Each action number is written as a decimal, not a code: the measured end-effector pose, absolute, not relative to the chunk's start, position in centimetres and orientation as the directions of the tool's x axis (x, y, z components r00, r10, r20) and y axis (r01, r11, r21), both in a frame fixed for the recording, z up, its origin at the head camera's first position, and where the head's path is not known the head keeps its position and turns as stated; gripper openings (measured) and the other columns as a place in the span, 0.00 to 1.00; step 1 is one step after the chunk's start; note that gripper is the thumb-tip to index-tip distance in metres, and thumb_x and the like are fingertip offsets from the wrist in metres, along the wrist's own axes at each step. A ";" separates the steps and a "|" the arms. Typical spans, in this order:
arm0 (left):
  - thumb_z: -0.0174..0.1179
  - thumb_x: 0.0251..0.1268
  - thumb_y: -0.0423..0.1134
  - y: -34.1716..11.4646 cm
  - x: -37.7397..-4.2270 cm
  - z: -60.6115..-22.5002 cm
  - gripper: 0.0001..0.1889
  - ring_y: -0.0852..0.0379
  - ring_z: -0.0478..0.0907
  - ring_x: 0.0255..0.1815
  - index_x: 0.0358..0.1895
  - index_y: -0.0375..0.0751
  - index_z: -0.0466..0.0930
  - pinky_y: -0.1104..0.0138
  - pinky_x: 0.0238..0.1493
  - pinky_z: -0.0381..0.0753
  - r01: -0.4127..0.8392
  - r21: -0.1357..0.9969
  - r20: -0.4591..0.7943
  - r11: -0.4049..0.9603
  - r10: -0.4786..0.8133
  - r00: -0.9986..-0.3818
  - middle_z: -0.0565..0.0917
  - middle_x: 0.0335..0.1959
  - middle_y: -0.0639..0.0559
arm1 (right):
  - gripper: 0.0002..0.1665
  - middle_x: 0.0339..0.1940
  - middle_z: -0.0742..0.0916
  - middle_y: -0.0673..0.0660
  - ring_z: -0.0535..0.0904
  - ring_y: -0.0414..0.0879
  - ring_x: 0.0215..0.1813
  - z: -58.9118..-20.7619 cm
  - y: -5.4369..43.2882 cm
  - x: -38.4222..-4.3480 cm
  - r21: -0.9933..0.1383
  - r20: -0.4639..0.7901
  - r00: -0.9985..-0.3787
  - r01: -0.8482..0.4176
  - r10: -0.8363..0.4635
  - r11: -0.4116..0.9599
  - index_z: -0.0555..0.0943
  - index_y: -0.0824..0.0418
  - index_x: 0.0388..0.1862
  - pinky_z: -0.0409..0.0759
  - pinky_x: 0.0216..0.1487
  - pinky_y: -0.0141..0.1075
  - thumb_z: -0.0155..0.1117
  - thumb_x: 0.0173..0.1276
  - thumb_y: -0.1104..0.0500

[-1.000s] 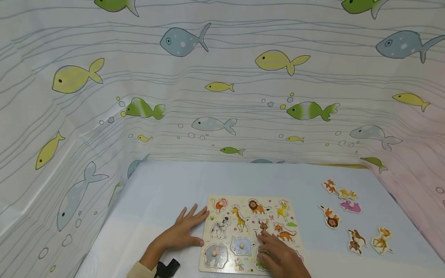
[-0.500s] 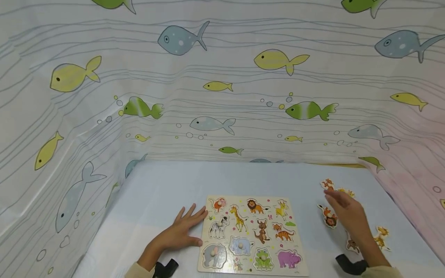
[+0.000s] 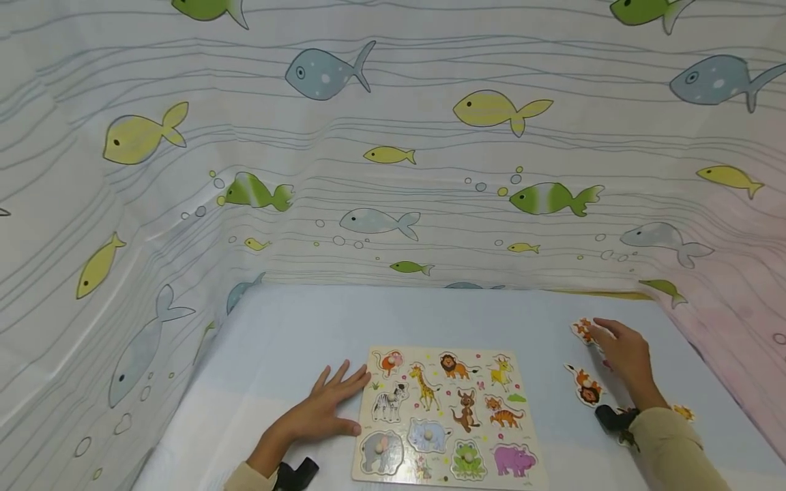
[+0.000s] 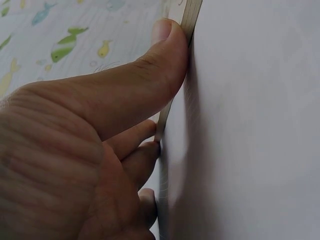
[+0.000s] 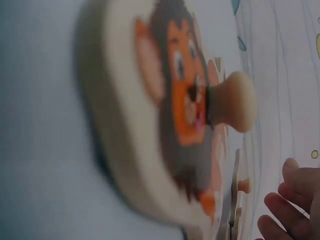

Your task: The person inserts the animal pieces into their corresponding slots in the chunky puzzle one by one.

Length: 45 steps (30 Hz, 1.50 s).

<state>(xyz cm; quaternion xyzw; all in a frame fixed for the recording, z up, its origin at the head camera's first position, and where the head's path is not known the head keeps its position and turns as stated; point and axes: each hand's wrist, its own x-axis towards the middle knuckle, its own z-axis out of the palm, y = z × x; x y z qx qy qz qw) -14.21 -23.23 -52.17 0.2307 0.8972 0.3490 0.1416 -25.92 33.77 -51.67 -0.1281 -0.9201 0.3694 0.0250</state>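
A wooden animal puzzle board (image 3: 442,351) lies on the white table, with knobbed elephant (image 3: 382,453), frog (image 3: 469,460) and pale blue animal (image 3: 428,435) pieces in it. Against the board's left edge rest the thumb and fingertips of my spread left hand (image 3: 331,406); the left wrist view shows this hand (image 4: 100,120) touching the edge. My right hand (image 3: 629,354) hovers over loose pieces at the right, fingertips near the tiger piece (image 3: 582,330). In the right wrist view its fingers (image 5: 295,220) are slightly bent, apart from the knobs. A lion piece (image 5: 187,100) fills the foreground there.
The loose lion piece (image 3: 587,390) lies nearer me than the tiger. My right forearm partly covers a yellow piece (image 3: 683,412) and another one. Fish-patterned curtain (image 3: 381,184) surrounds the table's back and sides. Black straps (image 3: 297,474) sit at both wrists.
My right hand has left the frog on the board and moved right to the loose pieces, then slightly farther right over them. My left hand stays at the board's edge.
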 end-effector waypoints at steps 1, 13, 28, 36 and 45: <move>0.71 0.50 0.57 -23.2 -14.2 -52.2 0.52 0.32 0.36 0.82 0.78 0.41 0.59 0.34 0.76 0.23 0.316 0.691 -0.093 0.651 0.513 -0.853 0.55 0.80 0.43 | 0.37 0.65 0.76 0.74 0.78 0.47 0.24 -51.8 33.8 -26.0 -0.684 -0.051 -0.966 0.218 0.252 0.697 0.69 0.63 0.73 0.78 0.20 0.35 0.49 0.78 0.39; 0.71 0.48 0.57 -23.5 -14.1 -52.2 0.52 0.31 0.36 0.82 0.77 0.41 0.59 0.34 0.75 0.22 0.313 0.687 -0.090 0.656 0.504 -0.859 0.56 0.80 0.42 | 0.32 0.70 0.69 0.78 0.56 0.79 0.73 -53.5 33.4 -26.8 -0.555 0.091 -0.996 -0.057 -0.007 0.830 0.68 0.72 0.71 0.48 0.74 0.71 0.53 0.79 0.50; 0.71 0.49 0.57 -23.3 -14.3 -52.1 0.52 0.30 0.36 0.82 0.77 0.39 0.59 0.33 0.75 0.23 0.327 0.690 -0.080 0.646 0.517 -0.852 0.56 0.80 0.41 | 0.26 0.64 0.74 0.79 0.66 0.78 0.68 -54.0 34.1 -27.5 -0.478 0.138 -0.989 -0.028 0.044 0.878 0.75 0.71 0.65 0.57 0.68 0.73 0.57 0.77 0.55; 0.71 0.49 0.57 -23.1 -14.6 -52.0 0.52 0.31 0.36 0.82 0.77 0.41 0.59 0.34 0.75 0.23 0.322 0.688 -0.087 0.650 0.515 -0.853 0.56 0.80 0.42 | 0.22 0.63 0.76 0.78 0.69 0.76 0.67 -53.6 34.2 -28.0 -0.467 0.128 -0.986 0.037 0.109 0.883 0.78 0.70 0.62 0.64 0.64 0.72 0.59 0.74 0.60; 0.72 0.47 0.56 -23.2 -14.4 -52.0 0.53 0.32 0.36 0.82 0.77 0.41 0.59 0.35 0.75 0.22 0.307 0.698 -0.098 0.647 0.511 -0.854 0.55 0.80 0.43 | 0.23 0.68 0.72 0.76 0.61 0.76 0.73 -52.8 33.0 -27.7 -0.548 0.146 -0.985 0.000 0.096 0.837 0.76 0.71 0.64 0.49 0.76 0.68 0.56 0.77 0.59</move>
